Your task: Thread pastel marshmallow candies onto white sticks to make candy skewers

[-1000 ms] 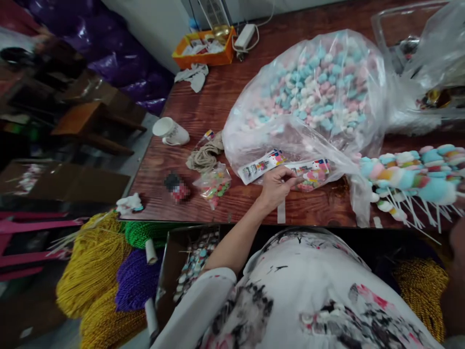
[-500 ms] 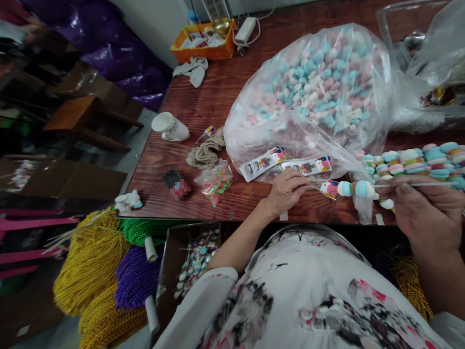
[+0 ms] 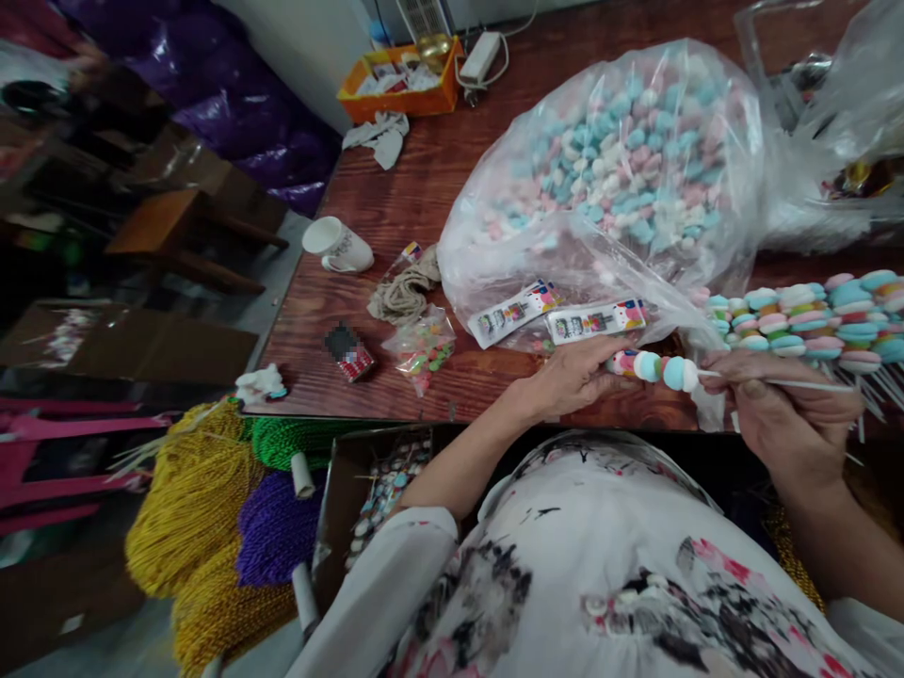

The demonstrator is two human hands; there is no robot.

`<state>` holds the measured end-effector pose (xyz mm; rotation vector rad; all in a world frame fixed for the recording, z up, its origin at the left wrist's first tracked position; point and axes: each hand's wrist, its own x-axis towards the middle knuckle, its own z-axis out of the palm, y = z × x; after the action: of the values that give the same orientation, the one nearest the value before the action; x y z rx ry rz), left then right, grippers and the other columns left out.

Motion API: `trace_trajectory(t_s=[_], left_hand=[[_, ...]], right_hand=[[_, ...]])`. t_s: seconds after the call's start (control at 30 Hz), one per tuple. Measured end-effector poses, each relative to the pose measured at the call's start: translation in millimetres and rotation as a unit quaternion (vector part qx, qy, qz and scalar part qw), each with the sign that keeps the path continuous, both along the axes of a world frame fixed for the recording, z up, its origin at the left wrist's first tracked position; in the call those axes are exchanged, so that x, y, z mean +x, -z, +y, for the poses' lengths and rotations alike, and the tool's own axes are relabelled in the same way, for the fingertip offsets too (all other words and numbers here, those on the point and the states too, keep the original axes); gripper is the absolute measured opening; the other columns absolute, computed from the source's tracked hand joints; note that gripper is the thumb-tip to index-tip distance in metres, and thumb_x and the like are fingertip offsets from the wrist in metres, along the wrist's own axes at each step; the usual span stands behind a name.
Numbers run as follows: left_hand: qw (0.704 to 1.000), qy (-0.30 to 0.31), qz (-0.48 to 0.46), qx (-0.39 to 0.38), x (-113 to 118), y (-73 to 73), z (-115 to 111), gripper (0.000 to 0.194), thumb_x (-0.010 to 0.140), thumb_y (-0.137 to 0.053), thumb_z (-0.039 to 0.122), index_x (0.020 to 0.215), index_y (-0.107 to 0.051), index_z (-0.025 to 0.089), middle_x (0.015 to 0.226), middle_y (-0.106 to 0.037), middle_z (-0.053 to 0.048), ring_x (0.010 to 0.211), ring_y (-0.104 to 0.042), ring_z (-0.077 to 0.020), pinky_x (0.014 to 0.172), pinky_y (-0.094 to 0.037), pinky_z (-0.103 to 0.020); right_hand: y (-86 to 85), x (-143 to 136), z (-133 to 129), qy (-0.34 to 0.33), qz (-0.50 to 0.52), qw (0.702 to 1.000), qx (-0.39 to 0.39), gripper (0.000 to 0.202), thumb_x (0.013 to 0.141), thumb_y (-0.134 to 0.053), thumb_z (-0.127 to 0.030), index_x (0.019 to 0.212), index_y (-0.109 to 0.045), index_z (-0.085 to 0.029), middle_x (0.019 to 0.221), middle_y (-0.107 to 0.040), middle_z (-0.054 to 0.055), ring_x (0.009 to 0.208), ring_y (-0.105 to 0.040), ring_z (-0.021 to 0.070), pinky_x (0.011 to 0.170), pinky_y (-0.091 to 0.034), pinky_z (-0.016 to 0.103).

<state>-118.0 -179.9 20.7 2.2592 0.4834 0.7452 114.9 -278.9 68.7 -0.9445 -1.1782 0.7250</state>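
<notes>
Pinching the white stick point(image 3: 812, 384) of a marshmallow skewer point(image 3: 679, 374), my right hand point(image 3: 781, 405) has its thumb and fingers closed, and the stick runs on past them to the right. My left hand point(image 3: 575, 381) is at the other end — fingers drawn in around the brightly printed tip, so the skewer lies stretched between my two hands, over the near edge of the bench point(image 3: 416, 193). Its pale blue and white marshmallows show in the gap between them.

Just beyond my left hand lie two printed wrappers, one point(image 3: 597, 321) nearer my right hand and the other point(image 3: 514, 313) further left. Behind those swells a big clear bag of marshmallows point(image 3: 628, 160), pink, blue and white. Just beyond my right hand and out to its right, a row of finished-looking skewers point(image 3: 798, 325) lies with its sticks pointing towards me.

To the left of my left hand sits a small bag of coloured candies point(image 3: 424, 350), with a bundle of beige cord point(image 3: 402, 292) touching it from behind. Further left are a small box point(image 3: 349, 353), blurred out in part, and a white mug point(image 3: 337, 245) — both well apart from my fingers.
</notes>
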Motion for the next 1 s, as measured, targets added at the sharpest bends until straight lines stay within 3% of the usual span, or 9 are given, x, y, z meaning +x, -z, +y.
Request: trace_trajectory(t_s=[0.1,0.17,0.27,0.37,0.47,0.6,0.77,0.9,1.0], left_hand=[[0.999,-0.014,0.026,-0.033,7,-3.6,-4,0.044,0.096,-0.056,0.05,0.124,-0.057,0.016,0.113,-0.07,-0.013,0.103,-0.067,-0.0214,0.089,-0.053,-0.034],[0.998,-0.036,0.045,-0.024,10,-2.5,-7,0.046,0.096,-0.055,0.053,0.121,-0.057,0.015,0.108,-0.069,-0.012,0.099,-0.067,-0.021,0.086,-0.052,-0.033],[0.994,-0.065,0.081,0.022,13,2.7,-12,0.053,0.093,-0.056,0.059,0.122,-0.054,0.015,0.104,-0.067,-0.011,0.098,-0.066,-0.0225,0.084,-0.051,-0.034],[0.988,-0.084,0.105,0.076,14,8.6,-16,0.057,0.09,-0.059,0.062,0.119,-0.052,0.014,0.102,-0.066,-0.012,0.099,-0.065,-0.0253,0.084,-0.05,-0.036],[0.983,-0.095,0.122,0.098,13,12.8,-20,0.054,0.092,-0.059,0.059,0.118,-0.05,0.013,0.102,-0.066,-0.013,0.097,-0.065,-0.0257,0.08,-0.049,-0.035],[0.98,-0.113,0.157,0.047,14,13.9,-22,0.049,0.091,-0.063,0.052,0.121,-0.048,0.016,0.1,-0.066,-0.009,0.087,-0.065,-0.0212,0.071,-0.045,-0.03],[0.984,-0.104,0.141,-0.028,20,13.9,-23,0.051,0.082,-0.072,0.057,0.108,-0.052,0.018,0.094,-0.065,-0.004,0.082,-0.062,-0.0182,0.07,-0.043,-0.028],[0.983,-0.118,0.129,-0.054,22,12.3,-24,0.053,0.078,-0.075,0.059,0.104,-0.054,0.018,0.09,-0.065,-0.003,0.083,-0.061,-0.0188,0.071,-0.043,-0.029],[0.981,-0.121,0.137,-0.07,21,8.6,-27,0.047,0.082,-0.072,0.057,0.105,-0.056,0.019,0.089,-0.066,-0.002,0.082,-0.062,-0.0185,0.071,-0.044,-0.029]], right_hand=[[3.8,2,-1,0.008,-0.031,0.999,-0.009,0.007,0.086,-0.076,-0.026,0.091,-0.081,-0.024,0.081,-0.076,0.004,0.081,-0.073,0.0231,0.086,-0.06,0.041],[6.6,4,-1,0.026,-0.033,0.998,-0.056,0.007,0.086,-0.077,-0.025,0.091,-0.08,-0.022,0.083,-0.077,0.005,0.077,-0.073,0.02,0.077,-0.061,0.035],[8.8,4,3,0.054,0.038,0.991,-0.12,0.005,0.084,-0.079,-0.026,0.086,-0.078,-0.021,0.081,-0.076,0.003,0.065,-0.07,0.0148,0.064,-0.059,0.028],[8.3,-1,8,0.072,0.125,0.983,-0.113,0.01,0.083,-0.081,-0.028,0.079,-0.077,-0.02,0.072,-0.073,0.0,0.059,-0.065,0.0114,0.059,-0.056,0.024],[8.5,-6,9,0.08,0.124,0.986,-0.081,0.009,0.085,-0.079,-0.027,0.078,-0.077,-0.021,0.071,-0.072,-0.001,0.06,-0.064,0.0113,0.059,-0.055,0.024],[10.8,-8,4,0.095,0.01,0.995,-0.031,0.005,0.087,-0.076,-0.02,0.088,-0.078,-0.024,0.082,-0.075,0.0,0.063,-0.067,0.0139,0.062,-0.057,0.03],[9.8,-8,1,0.067,-0.128,0.99,0.009,0.01,0.088,-0.073,-0.019,0.092,-0.078,-0.026,0.079,-0.073,0.0,0.075,-0.07,0.0188,0.069,-0.058,0.034],[10.6,-11,8,0.079,-0.061,0.995,-0.03,0.003,0.087,-0.075,-0.022,0.087,-0.077,-0.023,0.082,-0.075,0.002,0.072,-0.07,0.0185,0.064,-0.056,0.033],[11.5,-14,15,0.122,0.039,0.991,-0.02,0.008,0.083,-0.079,-0.024,0.078,-0.076,-0.019,0.07,-0.072,0.002,0.059,-0.066,0.0157,0.058,-0.053,0.03]])
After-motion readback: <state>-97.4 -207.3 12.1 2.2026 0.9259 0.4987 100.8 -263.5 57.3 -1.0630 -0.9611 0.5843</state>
